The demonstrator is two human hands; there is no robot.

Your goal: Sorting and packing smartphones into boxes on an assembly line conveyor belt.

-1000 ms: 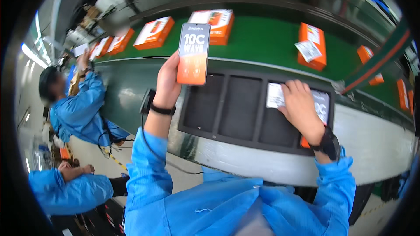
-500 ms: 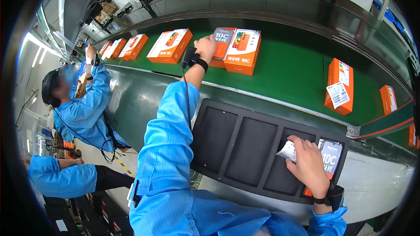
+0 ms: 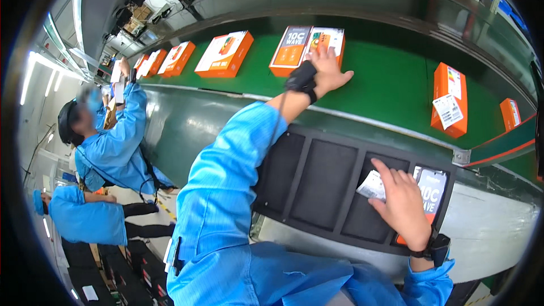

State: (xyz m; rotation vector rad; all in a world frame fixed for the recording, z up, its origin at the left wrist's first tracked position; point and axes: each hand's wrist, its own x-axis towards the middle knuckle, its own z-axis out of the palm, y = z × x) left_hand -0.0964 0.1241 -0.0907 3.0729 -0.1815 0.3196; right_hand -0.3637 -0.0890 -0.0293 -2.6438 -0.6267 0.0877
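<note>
My left hand (image 3: 327, 72) is open with its fingers spread, reaching over the near part of a white-and-orange phone box (image 3: 330, 38); its fingertips appear to touch the printed top. Directly left, a film-covered phone (image 3: 292, 46) lies in or on an orange box; I cannot tell which. My right hand (image 3: 403, 201) hovers above a black compartment tray (image 3: 326, 184), with a small white printed label (image 3: 372, 186) between thumb and fingers. Partly hidden beneath that hand, another film-covered phone (image 3: 430, 184) lies in the tray's right-end compartment.
Several orange boxes, including a large one (image 3: 225, 54), stand along the green conveyor belt (image 3: 385, 73). To the right, an orange box (image 3: 450, 90) has a loose-looking white label on it. A metal rail edges the belt. Two people in blue (image 3: 116, 141) are at the left.
My left hand has moved right from the film-covered phone to the printed box and spread its fingers. My right hand's fingers have straightened somewhat, and the label lies flatter.
</note>
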